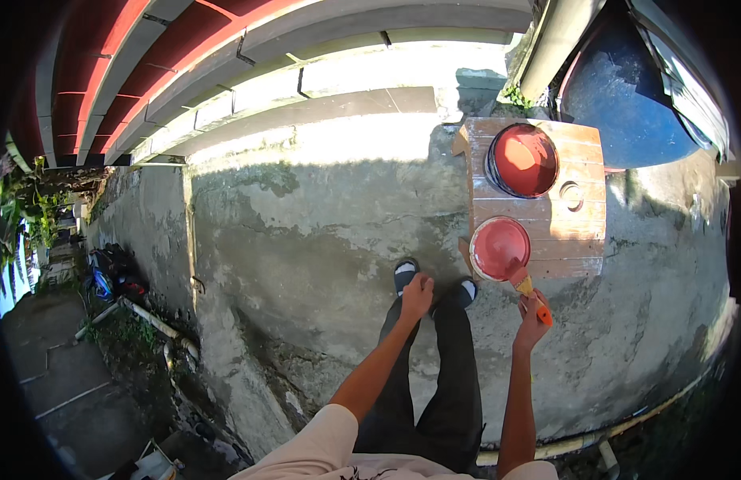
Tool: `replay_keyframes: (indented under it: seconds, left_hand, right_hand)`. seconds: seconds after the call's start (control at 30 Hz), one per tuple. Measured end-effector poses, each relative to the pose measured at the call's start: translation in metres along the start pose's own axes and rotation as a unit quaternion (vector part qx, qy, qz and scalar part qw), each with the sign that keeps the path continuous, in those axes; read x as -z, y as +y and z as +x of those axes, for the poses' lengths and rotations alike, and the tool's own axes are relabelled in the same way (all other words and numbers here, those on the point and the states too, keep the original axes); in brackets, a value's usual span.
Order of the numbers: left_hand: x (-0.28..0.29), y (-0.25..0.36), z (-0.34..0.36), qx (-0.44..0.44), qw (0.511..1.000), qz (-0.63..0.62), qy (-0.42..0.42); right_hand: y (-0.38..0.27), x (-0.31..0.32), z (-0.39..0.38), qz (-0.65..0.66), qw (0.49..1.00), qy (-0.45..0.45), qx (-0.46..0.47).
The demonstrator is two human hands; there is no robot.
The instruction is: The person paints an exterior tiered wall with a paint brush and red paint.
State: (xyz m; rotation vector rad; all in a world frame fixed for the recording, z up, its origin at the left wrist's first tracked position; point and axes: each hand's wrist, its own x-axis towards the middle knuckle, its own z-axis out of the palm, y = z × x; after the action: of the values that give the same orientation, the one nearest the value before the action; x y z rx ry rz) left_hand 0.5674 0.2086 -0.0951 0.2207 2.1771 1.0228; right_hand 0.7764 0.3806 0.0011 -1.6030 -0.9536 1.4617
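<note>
Head view: I am seeing the paintbrush [526, 286] at the front corner of the wooden surface [578, 244], where its bristles are overlapping the inside of the shallow round container [498, 246]. The right hand [532, 322] is clamping on the brush, and the bright orange handle is showing at the fingers. The yellowish neck is leading into a flat head of bristles, which are carrying a dull pinkish red. I am not able to tell whether the bristle ends are touching the paint.

The container is showing a pale rim around a pinkish-red interior. Behind it, a larger round bucket [523, 161] is holding deeper red paint; its dark rim is bearing red smears, and sunlight is crossing the paint. To the right of the bucket, a small pale ring-shaped item [572, 196] is lying on the surface.

The surface is consisting of reddish-brown planks with narrow joints and whitish scuffs. The left hand [418, 296] is hanging in front of the legs, well apart from the container, its fingers curling together into a loose fist. Underfoot, the concrete ground [330, 240] is appearing grey, rough and patchily stained. A smooth, rounded blue vessel [626, 116] is standing beyond the planks.
</note>
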Motion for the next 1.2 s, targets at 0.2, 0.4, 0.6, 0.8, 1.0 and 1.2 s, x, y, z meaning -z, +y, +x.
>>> replay_keyframes:
  seconds: [0.2, 0.4, 0.6, 0.8, 1.0, 1.2]
  left_hand:
    - [0.188, -0.106, -0.132, 0.198, 0.972, 0.122, 0.034]
    - [0.321, -0.221, -0.279, 0.127, 0.939, 0.315, -0.053]
    - [0.375, -0.219, -0.217, 0.08, 0.968, 0.237, -0.023]
    - [0.437, -0.223, -0.221, 0.072, 0.982, 0.167, -0.043]
    - [0.499, -0.27, -0.215, 0.105, 0.986, 0.127, -0.021]
    - [0.555, -0.236, -0.137, 0.249, 0.952, -0.133, 0.12]
  right_hand:
    - [-0.038, 0.045, -0.022, -0.04, 0.997, -0.051, -0.028]
    - [-0.1, 0.043, -0.056, -0.029, 0.997, -0.069, 0.012]
    - [-0.154, -0.024, -0.107, 0.03, 0.993, -0.097, 0.06]
    - [-0.178, -0.133, -0.146, 0.235, 0.964, -0.118, 0.04]
    - [-0.217, -0.253, -0.189, 0.39, 0.893, -0.223, 0.017]
    - [-0.261, -0.364, -0.246, 0.399, 0.869, -0.291, 0.018]
